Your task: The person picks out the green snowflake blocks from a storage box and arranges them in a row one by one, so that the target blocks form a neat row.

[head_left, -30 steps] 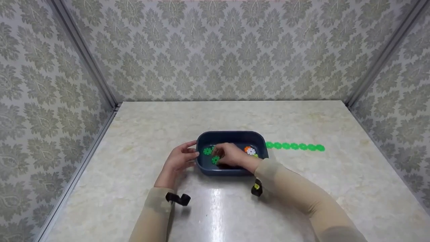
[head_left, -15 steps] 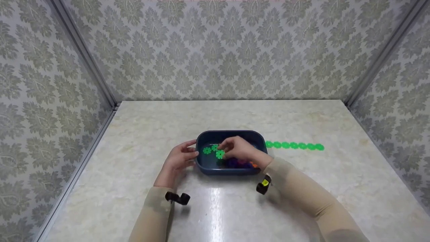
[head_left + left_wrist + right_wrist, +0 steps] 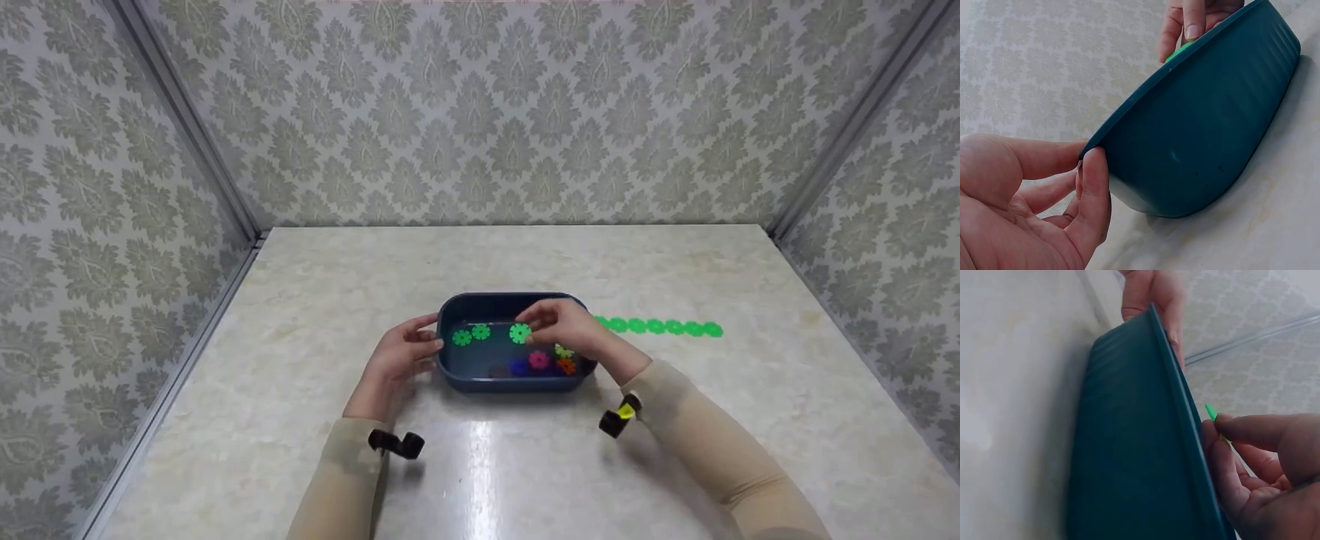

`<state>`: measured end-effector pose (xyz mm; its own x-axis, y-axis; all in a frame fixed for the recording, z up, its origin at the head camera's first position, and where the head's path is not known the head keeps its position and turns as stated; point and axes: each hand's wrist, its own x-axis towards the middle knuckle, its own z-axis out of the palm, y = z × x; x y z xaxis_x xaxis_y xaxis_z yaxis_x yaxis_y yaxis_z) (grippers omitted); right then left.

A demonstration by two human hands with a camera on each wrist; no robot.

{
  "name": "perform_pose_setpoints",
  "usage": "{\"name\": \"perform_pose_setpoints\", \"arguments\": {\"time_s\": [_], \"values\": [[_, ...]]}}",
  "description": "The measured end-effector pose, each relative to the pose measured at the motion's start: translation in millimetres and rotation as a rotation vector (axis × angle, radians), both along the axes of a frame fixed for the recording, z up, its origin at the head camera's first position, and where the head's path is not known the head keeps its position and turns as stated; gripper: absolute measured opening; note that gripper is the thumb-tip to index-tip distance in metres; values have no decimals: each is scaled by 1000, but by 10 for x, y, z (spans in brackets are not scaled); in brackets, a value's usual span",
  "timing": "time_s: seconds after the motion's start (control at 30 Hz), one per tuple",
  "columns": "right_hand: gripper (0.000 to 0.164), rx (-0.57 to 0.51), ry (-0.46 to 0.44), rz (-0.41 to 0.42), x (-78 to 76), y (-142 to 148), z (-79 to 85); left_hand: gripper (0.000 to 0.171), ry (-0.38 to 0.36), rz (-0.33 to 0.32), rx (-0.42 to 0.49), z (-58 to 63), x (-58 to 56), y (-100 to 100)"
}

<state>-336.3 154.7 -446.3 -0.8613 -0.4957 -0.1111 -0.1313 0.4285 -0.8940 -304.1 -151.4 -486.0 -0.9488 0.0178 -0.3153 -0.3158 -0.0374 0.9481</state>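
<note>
Dark blue tray [image 3: 517,385], long axis left to right; row of green discs [image 3: 657,326], running rightward from near the tray's right end, right hand nearer; left hand [image 3: 397,351], gripping the tray's left end; right hand [image 3: 568,328], left of most of the row, pinching a single green disc [image 3: 519,334] over the tray.

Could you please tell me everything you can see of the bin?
The bin is open-topped and rectangular with rounded corners, apparently plastic, dark blue in the head view, teal in the wrist views. It sits upright on the table, with small colourful flower-shaped pieces inside. The left hand holds its left rim.
</note>
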Motion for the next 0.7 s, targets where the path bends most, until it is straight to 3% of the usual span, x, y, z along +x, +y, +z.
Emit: {"name": "perform_pose_setpoints", "arguments": {"time_s": [0.7], "values": [[44,-71,-21,-166,2,787,35,59,30,-27,-1,-7,20,-12]]}}
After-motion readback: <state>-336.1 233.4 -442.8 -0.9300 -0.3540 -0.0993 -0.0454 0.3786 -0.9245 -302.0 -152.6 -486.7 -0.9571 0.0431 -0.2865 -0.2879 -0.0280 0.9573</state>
